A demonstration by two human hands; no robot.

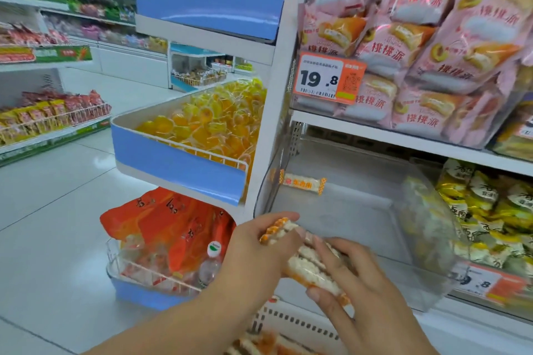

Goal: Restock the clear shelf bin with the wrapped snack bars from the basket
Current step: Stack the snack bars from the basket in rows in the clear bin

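Both hands hold a small stack of wrapped snack bars (302,264), white with orange crimped ends, just in front of the clear shelf bin (360,225). My left hand (259,251) grips the stack's left end from that side. My right hand (354,282) curls its fingers over the stack's right part. One lone bar (302,183) lies at the bin's back left; the rest of the bin floor is bare. The white perforated basket (291,323) sits below my hands, with more bars (259,344) showing at the bottom edge.
Pink pastry packs (418,52) with an orange 19.8 price tag (327,78) fill the shelf above. Yellow-green packs (490,216) sit right of the bin. On the left end-cap, trays hold yellow jelly cups (207,124) and orange bags (173,228) with a water bottle (210,264).
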